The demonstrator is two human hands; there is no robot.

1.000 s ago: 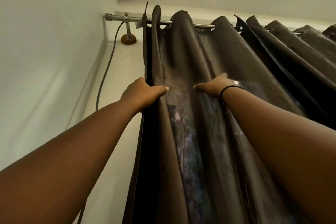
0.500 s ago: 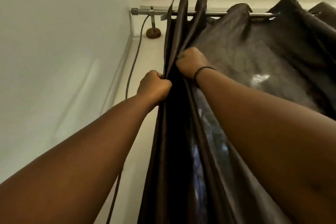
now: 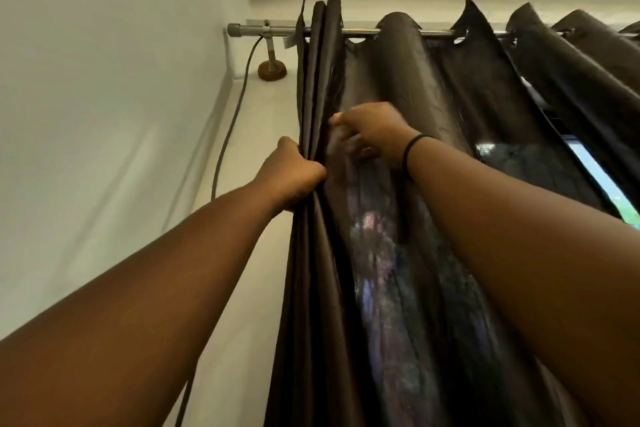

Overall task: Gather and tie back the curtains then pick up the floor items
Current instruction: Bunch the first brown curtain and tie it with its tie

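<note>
A dark brown curtain (image 3: 433, 87) hangs in folds from a metal rod (image 3: 381, 32) near the ceiling. Its leftmost folds are bunched tight together at the left end of the rod. My left hand (image 3: 291, 177) is clenched on that bunched left edge, well below the rod. My right hand (image 3: 370, 132), with a black band on the wrist, sits just right of it and a little higher, fingers curled and pinching the neighbouring fold. The floor and anything lying on it are out of view.
A grey cable (image 3: 230, 121) runs down the wall from the rod's left end. A round brown bracket (image 3: 272, 69) fixes the rod to the wall. The corner wall stands close on the left. A strip of window (image 3: 599, 180) shows at the right.
My right hand has let go of the gathered folds, moved slightly right and lower, and taken the neighbouring fold. The left hand keeps its grip. More spread curtain shows at right.
</note>
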